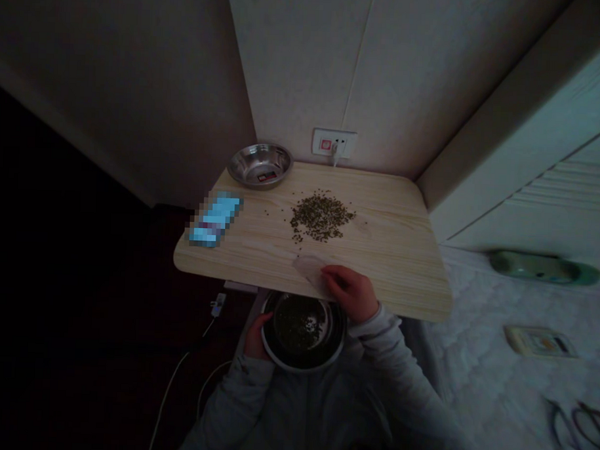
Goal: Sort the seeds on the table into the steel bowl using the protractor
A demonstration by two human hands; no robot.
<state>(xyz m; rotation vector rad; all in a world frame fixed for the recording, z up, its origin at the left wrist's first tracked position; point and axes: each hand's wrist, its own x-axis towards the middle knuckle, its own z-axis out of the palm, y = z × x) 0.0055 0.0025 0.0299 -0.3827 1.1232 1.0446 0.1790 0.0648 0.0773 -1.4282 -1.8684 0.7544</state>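
Note:
My left hand (257, 338) grips the left rim of a metal bowl (302, 368), held below the table's front edge. Dark grains and a bright reflection show inside it, though the dim light hides detail. Over the table's front edge, my right hand (353, 291) pinches a thin, translucent, rounded sheet (308, 268) that lies close to the tabletop; its exact kind is unclear. Just beyond the sheet, a loose pile of small greenish-brown grains (321, 216) is spread on the wooden table (397, 254). A few single grains lie scattered around the pile.
A second steel bowl (260, 166) stands at the table's back left, with a blurred phone (215, 219) in front of it. A plug sits in the wall socket (334, 143). White cables (179, 365) hang at left. A bed (474, 297) with several objects is at right.

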